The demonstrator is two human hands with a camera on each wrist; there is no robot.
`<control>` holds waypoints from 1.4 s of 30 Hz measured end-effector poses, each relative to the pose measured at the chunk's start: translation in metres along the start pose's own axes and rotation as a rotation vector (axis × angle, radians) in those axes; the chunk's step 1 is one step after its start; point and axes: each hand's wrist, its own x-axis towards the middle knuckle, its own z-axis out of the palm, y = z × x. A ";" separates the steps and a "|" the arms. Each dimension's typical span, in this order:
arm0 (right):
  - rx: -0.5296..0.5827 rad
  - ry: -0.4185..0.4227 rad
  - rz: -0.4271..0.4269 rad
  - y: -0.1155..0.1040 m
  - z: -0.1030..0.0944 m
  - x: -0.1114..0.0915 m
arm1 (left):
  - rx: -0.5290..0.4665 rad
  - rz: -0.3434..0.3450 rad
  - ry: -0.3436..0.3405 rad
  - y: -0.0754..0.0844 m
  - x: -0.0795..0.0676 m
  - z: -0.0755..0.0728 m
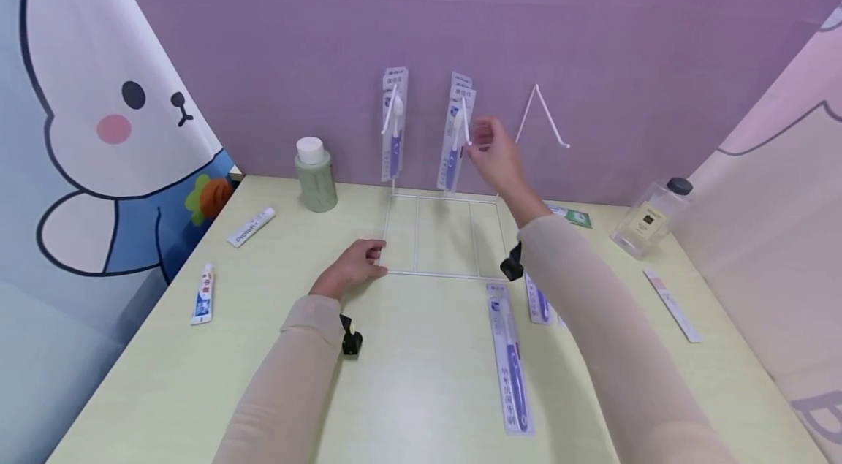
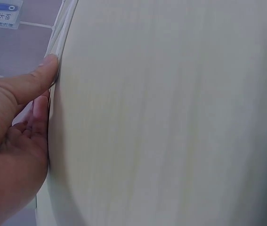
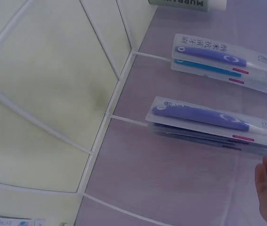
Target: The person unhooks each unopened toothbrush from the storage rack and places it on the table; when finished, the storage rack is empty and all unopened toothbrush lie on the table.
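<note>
A white wire display rack point(image 1: 430, 275) stands on the table with three prongs; packaged toothbrushes hang from two of them. My left hand point(image 1: 355, 264) pinches the left front corner of its base, and in the left wrist view the thumb point(image 2: 46, 70) lies against the wire. Beside the tip of the middle prong is my right hand point(image 1: 495, 150), fingers loosely bent and holding nothing. The middle toothbrush packs point(image 1: 454, 139) hang just left of it, several deep. More toothbrush packs point(image 1: 395, 128) hang on the left prong. The right prong point(image 1: 551, 120) is bare.
One packaged toothbrush point(image 1: 509, 369) lies in front of the rack, another point(image 1: 539, 303) partly under my right forearm. Toothpaste tubes point(image 1: 251, 227) and a green bottle point(image 1: 316, 179) are at left. A clear bottle point(image 1: 647, 221) and a slim packet point(image 1: 672, 305) are at right.
</note>
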 end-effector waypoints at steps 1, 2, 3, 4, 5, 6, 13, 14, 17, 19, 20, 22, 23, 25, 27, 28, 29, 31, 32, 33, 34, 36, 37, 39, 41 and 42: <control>-0.011 0.014 0.004 -0.002 0.002 0.003 | 0.001 -0.001 0.000 0.000 0.000 0.000; -0.017 0.026 0.010 -0.004 0.005 0.006 | -0.002 -0.006 0.001 0.000 0.001 -0.001; -0.016 0.036 0.015 -0.006 0.007 0.008 | 0.000 -0.004 0.003 -0.001 0.001 -0.001; -0.015 0.046 0.019 -0.007 0.009 0.009 | 0.000 -0.004 0.005 -0.001 0.001 -0.001; -0.003 0.056 0.011 -0.007 0.012 0.011 | -0.001 -0.002 0.007 -0.002 0.002 -0.001; 0.006 0.067 0.001 -0.007 0.014 0.012 | -0.003 0.001 0.007 -0.003 0.002 -0.001; 0.060 0.121 -0.059 -0.004 0.020 0.017 | 0.000 0.015 0.006 -0.003 0.001 0.002; 0.067 0.124 -0.073 -0.005 0.020 0.016 | -0.003 0.012 0.006 -0.003 0.000 0.002; 0.071 0.127 -0.100 -0.006 0.019 0.014 | 0.000 0.018 0.008 -0.004 -0.002 0.003; 0.061 0.125 -0.100 -0.007 0.018 0.013 | 0.002 0.018 0.004 -0.004 -0.002 0.003; 0.055 0.122 -0.093 -0.008 0.017 0.013 | 0.003 0.017 0.003 -0.004 -0.002 0.003; 0.044 0.124 -0.081 -0.009 0.015 0.013 | 0.002 0.016 0.004 -0.004 -0.002 0.002; 0.047 0.123 -0.076 -0.010 0.014 0.012 | 0.001 0.019 0.003 -0.003 -0.002 0.002; 0.050 0.121 -0.066 -0.012 0.013 0.012 | 0.004 0.026 0.003 -0.003 -0.003 0.001; 0.058 0.115 -0.068 -0.014 0.011 0.012 | 0.005 0.032 0.008 -0.003 -0.004 0.001; 0.058 0.113 -0.070 -0.014 0.009 0.011 | 0.006 0.036 0.008 -0.002 -0.005 0.001; 0.060 0.108 -0.070 -0.015 0.007 0.010 | 0.007 0.036 0.007 -0.001 -0.005 0.001; 0.080 0.101 -0.081 -0.015 0.001 0.008 | 0.010 0.035 0.009 -0.001 -0.007 0.000; 0.089 0.099 -0.087 -0.015 -0.002 0.006 | 0.010 0.030 0.011 0.000 -0.007 0.000; 0.096 0.094 -0.084 -0.015 -0.006 0.004 | 0.011 0.033 0.009 0.000 -0.008 -0.001; 0.111 0.093 -0.094 -0.014 -0.010 0.001 | 0.011 0.033 0.008 0.000 -0.008 -0.001; 0.149 0.080 -0.111 -0.012 -0.018 -0.005 | 0.011 0.040 0.005 -0.001 -0.007 -0.001; 0.159 0.068 -0.117 -0.011 -0.023 -0.008 | 0.010 0.041 0.005 -0.001 -0.006 -0.001; 0.181 0.042 -0.126 -0.010 -0.031 -0.016 | 0.008 0.041 0.001 -0.002 -0.005 0.000; 0.213 0.013 -0.115 -0.007 -0.039 -0.026 | 0.006 0.036 -0.001 -0.003 -0.004 0.001; 0.225 0.000 -0.103 -0.006 -0.042 -0.032 | 0.005 0.033 -0.001 -0.003 -0.004 0.001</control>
